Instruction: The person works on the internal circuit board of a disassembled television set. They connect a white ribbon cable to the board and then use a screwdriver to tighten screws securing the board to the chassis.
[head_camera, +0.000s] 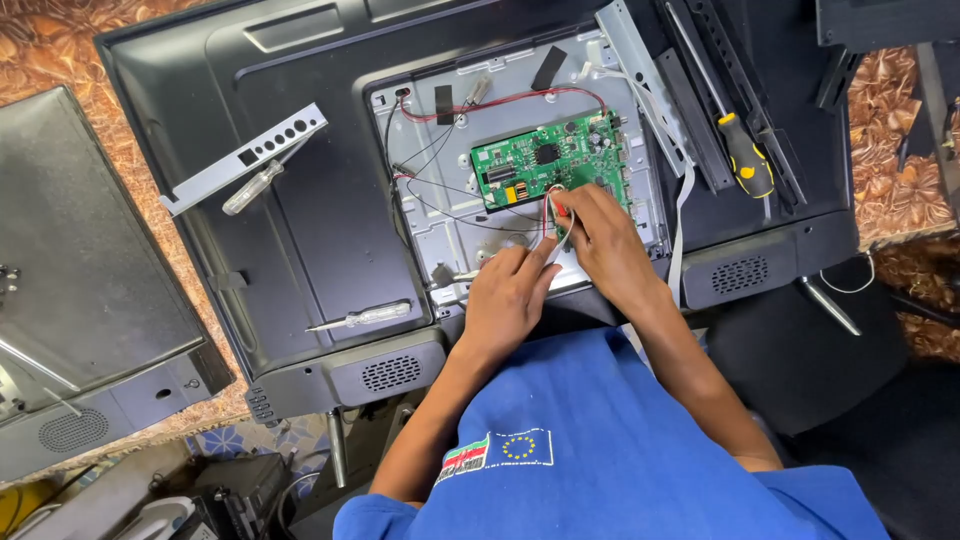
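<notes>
Green circuit board (545, 165) still sits in the opened back of the flat television (300, 200), cover already off, while the right hand (600, 235) pinches red wires (548, 215) and the left hand (510, 290) grips thin tweezers (560, 243) beside them.

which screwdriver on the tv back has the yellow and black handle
The screwdriver at the upper right, beside the metal bracket. The other two, on the left, have clear handles.
</notes>
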